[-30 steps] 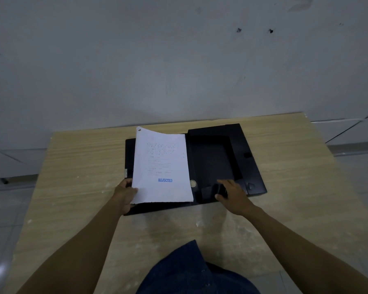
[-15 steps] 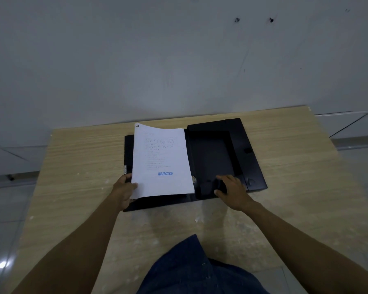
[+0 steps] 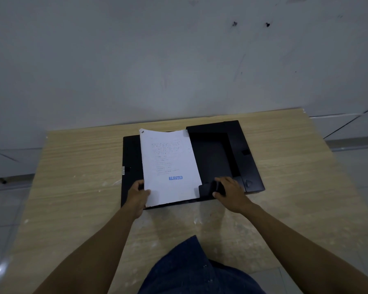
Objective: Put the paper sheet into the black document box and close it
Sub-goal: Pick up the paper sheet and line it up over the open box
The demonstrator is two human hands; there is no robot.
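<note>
The black document box [image 3: 238, 141] lies open on the wooden table, its lid spread flat to the left and its tray to the right. A white paper sheet [image 3: 170, 166], stamped REJECTED in blue, hangs over the lid half, slightly curled at its far edge. My left hand [image 3: 139, 195] pinches the sheet's near left corner. My right hand [image 3: 229, 193] rests on the box's near edge, fingers over a small black flap at the tray's front.
The light wooden table [image 3: 77, 166] stands against a grey wall. Tiled floor shows past both table sides. My dark blue clothing [image 3: 191, 270] fills the bottom centre.
The sheet has shifted a little right toward the tray in my left hand. My right hand stays on the box's near edge. The view has drifted slightly.
</note>
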